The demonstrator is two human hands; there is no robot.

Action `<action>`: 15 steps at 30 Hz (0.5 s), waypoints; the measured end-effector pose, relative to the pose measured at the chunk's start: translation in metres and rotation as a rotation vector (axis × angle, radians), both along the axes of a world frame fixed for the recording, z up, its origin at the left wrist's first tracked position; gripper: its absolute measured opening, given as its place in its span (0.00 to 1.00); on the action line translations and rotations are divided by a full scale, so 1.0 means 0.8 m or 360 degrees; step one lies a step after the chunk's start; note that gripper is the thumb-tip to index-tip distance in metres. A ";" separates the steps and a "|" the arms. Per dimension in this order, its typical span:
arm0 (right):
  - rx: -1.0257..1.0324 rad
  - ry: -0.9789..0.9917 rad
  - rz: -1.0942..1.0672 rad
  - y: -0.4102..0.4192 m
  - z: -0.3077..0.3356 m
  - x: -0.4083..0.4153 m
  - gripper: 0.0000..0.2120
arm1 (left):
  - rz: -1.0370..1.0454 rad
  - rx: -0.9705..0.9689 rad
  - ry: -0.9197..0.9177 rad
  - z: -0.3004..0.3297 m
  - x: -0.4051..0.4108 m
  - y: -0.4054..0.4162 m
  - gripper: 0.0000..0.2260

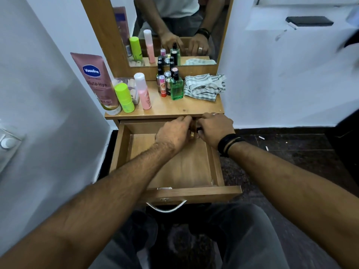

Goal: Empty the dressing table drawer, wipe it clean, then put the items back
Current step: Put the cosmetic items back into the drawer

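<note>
The wooden drawer [194,193] of the dressing table is pulled fully out; its bare floor [184,167] shows. Both hands reach into its far end. My left hand [172,133] and my right hand [213,129] curl round small items there; a gold-coloured cap [192,134] and a dark piece [198,129] show between them, the rest hidden by the fingers. On the tabletop [174,109] stand a pink Vaseline tube [97,82], a green bottle [124,98], a pink bottle [142,91], a green glass bottle [176,88], several lipsticks [162,84] and a striped cloth [204,86].
A mirror [174,32] rises behind the tabletop and reflects the hands and bottles. White walls flank the narrow table. A metal handle [167,207] hangs from the drawer front, just above my knees. Dark floor lies to the right.
</note>
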State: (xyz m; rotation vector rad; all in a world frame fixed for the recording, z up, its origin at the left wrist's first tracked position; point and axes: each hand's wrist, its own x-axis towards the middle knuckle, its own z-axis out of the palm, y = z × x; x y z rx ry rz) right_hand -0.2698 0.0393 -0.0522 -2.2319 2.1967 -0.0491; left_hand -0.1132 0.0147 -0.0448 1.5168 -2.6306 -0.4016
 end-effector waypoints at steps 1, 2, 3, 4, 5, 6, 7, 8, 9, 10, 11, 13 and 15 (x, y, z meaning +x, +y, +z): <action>-0.0025 0.0044 -0.0018 -0.001 -0.004 0.002 0.09 | 0.0021 0.0003 0.0009 -0.003 -0.003 -0.001 0.11; -0.0045 0.0080 -0.0045 -0.002 -0.008 0.004 0.09 | 0.0038 0.0005 0.0020 -0.005 -0.006 -0.002 0.11; -0.0060 0.0107 -0.0068 -0.002 -0.010 0.005 0.09 | 0.0048 0.0007 0.0041 -0.007 -0.008 -0.003 0.10; -0.0071 0.0127 -0.0084 -0.004 -0.014 0.006 0.09 | 0.0059 0.0014 0.0066 -0.009 -0.011 -0.004 0.10; -0.0083 0.0141 -0.0096 -0.005 -0.017 0.007 0.09 | 0.0072 0.0024 0.0083 -0.011 -0.013 -0.005 0.10; -0.0094 0.0151 -0.0103 -0.005 -0.020 0.007 0.09 | 0.0082 0.0033 0.0094 -0.013 -0.015 -0.007 0.10; -0.0105 0.0160 -0.0110 -0.005 -0.022 0.006 0.08 | 0.0087 0.0035 0.0105 -0.015 -0.016 -0.008 0.10; -0.0119 0.0164 -0.0120 -0.005 -0.025 0.006 0.08 | 0.0092 0.0029 0.0120 -0.017 -0.018 -0.008 0.10; -0.0131 0.0169 -0.0135 -0.005 -0.026 0.006 0.08 | 0.0099 0.0022 0.0142 -0.019 -0.020 -0.008 0.09; -0.0146 0.0175 -0.0150 -0.005 -0.027 0.006 0.07 | 0.0107 0.0020 0.0167 -0.020 -0.023 -0.008 0.09; -0.0165 0.0182 -0.0160 -0.005 -0.028 0.007 0.07 | 0.0112 0.0023 0.0189 -0.021 -0.025 -0.009 0.09; -0.0185 0.0196 -0.0170 -0.006 -0.029 0.008 0.06 | 0.0120 0.0032 0.0205 -0.023 -0.028 -0.010 0.09; -0.0187 0.0198 -0.0173 -0.007 -0.031 0.008 0.06 | 0.0118 0.0035 0.0209 -0.024 -0.029 -0.011 0.09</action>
